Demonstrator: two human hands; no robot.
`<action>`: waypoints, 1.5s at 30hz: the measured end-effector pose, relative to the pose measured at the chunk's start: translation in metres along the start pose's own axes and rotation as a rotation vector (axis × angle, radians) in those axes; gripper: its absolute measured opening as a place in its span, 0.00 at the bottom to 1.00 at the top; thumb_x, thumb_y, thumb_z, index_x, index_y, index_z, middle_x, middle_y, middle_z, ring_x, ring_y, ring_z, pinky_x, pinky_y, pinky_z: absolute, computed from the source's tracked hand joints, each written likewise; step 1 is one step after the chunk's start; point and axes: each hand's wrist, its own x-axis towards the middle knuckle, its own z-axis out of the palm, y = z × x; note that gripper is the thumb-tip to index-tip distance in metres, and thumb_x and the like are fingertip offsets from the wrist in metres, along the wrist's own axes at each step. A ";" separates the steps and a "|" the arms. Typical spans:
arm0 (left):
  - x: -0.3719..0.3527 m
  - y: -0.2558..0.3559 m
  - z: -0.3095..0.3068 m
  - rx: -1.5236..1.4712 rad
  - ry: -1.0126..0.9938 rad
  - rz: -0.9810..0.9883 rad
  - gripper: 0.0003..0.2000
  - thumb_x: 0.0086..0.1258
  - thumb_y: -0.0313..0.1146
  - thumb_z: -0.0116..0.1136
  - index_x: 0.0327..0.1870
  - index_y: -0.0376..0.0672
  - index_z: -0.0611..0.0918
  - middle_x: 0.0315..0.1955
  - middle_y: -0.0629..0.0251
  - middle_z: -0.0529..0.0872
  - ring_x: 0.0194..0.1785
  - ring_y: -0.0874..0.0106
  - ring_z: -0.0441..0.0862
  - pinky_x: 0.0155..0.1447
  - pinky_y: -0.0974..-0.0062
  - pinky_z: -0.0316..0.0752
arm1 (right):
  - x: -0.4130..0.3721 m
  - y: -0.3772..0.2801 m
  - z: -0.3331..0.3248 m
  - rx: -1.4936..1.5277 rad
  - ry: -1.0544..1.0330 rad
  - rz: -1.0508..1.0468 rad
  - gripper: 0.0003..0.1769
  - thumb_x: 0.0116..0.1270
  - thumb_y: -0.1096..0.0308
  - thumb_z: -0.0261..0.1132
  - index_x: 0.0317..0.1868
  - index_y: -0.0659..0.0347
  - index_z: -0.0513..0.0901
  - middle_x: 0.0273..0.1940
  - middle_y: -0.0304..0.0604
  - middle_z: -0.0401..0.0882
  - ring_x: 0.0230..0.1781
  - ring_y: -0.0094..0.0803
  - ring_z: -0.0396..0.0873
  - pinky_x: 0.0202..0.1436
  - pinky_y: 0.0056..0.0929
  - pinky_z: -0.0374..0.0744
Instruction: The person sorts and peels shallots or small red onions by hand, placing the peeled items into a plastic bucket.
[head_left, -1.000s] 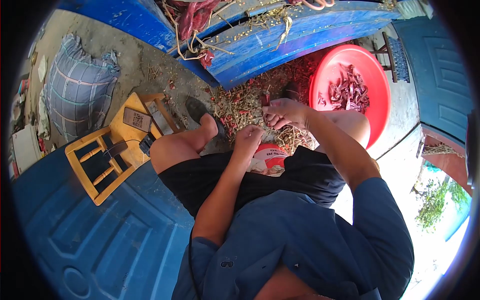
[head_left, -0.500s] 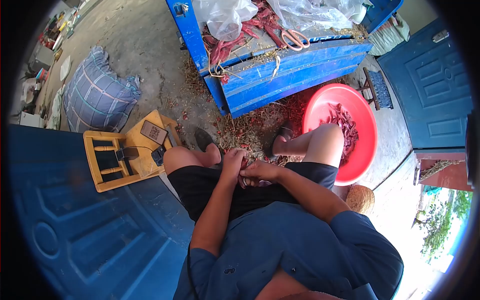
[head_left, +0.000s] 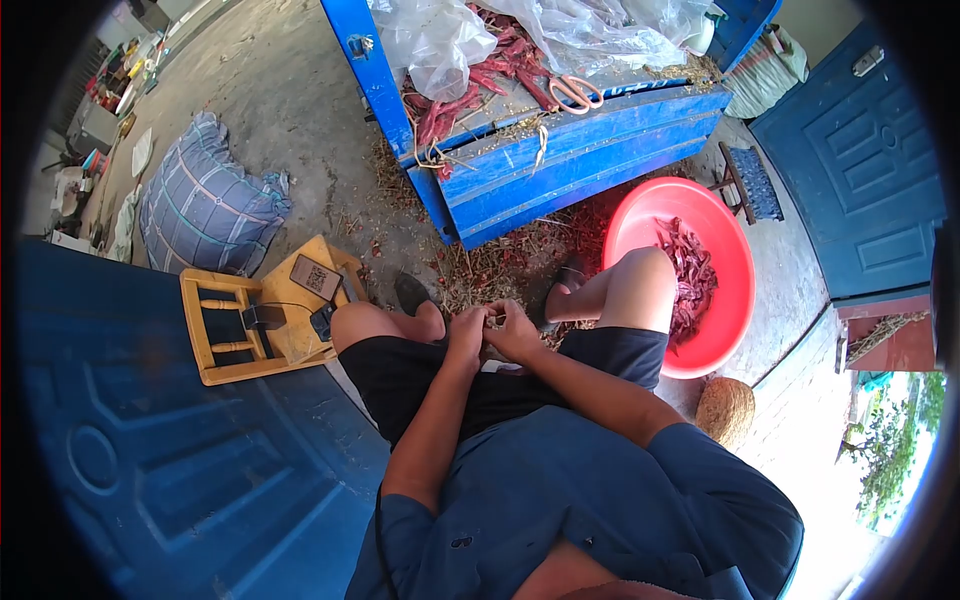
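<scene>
My left hand (head_left: pixel 468 330) and my right hand (head_left: pixel 513 332) meet over my lap, fingers bent and pinched together at the tips. Whatever lies between them is too small and covered to make out. Below the hands, a small pale item (head_left: pixel 502 367) rests on my black shorts, mostly hidden by my wrists. To the right of my knee stands a red plastic basin (head_left: pixel 735 260) holding dark red dried chili peppers (head_left: pixel 692 285). More dried red peppers (head_left: pixel 515 55) lie on the blue cart bed ahead, beside pink-handled scissors (head_left: pixel 576 95).
The blue cart's side panel (head_left: pixel 590 160) stands in front, with clear plastic sheets (head_left: pixel 610 35) on top. Stalks and debris (head_left: pixel 490 265) litter the floor. At left are a wooden chair (head_left: pixel 290 325) bearing a phone (head_left: pixel 315 277), and a checked sack (head_left: pixel 215 205). A woven basket (head_left: pixel 725 410) sits behind the basin.
Both hands have moved slightly forward, away from my body, and the right has turned more upright. A reddish bit seen between them before is now out of sight. The view has shifted slightly.
</scene>
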 end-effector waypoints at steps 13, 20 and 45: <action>0.004 -0.033 -0.008 0.055 -0.123 -0.266 0.12 0.75 0.36 0.50 0.46 0.41 0.83 0.32 0.68 0.83 0.24 0.78 0.77 0.24 0.81 0.72 | 0.006 0.006 -0.022 0.870 -0.645 0.922 0.08 0.66 0.65 0.62 0.43 0.55 0.80 0.34 0.35 0.81 0.34 0.26 0.80 0.38 0.30 0.80; -0.007 -0.011 0.000 -0.048 -0.077 -0.168 0.11 0.73 0.33 0.48 0.41 0.39 0.83 0.28 0.68 0.83 0.23 0.78 0.77 0.25 0.80 0.70 | 0.006 0.011 -0.060 0.798 -0.779 0.483 0.29 0.65 0.58 0.69 0.64 0.55 0.74 0.57 0.39 0.78 0.54 0.27 0.76 0.50 0.33 0.78; 0.005 -0.012 -0.002 0.000 -0.142 -0.295 0.10 0.75 0.36 0.49 0.40 0.42 0.81 0.25 0.71 0.80 0.21 0.81 0.71 0.25 0.81 0.64 | 0.033 0.033 -0.048 0.549 -0.500 0.484 0.18 0.71 0.53 0.67 0.42 0.61 0.89 0.30 0.34 0.83 0.29 0.19 0.78 0.32 0.22 0.78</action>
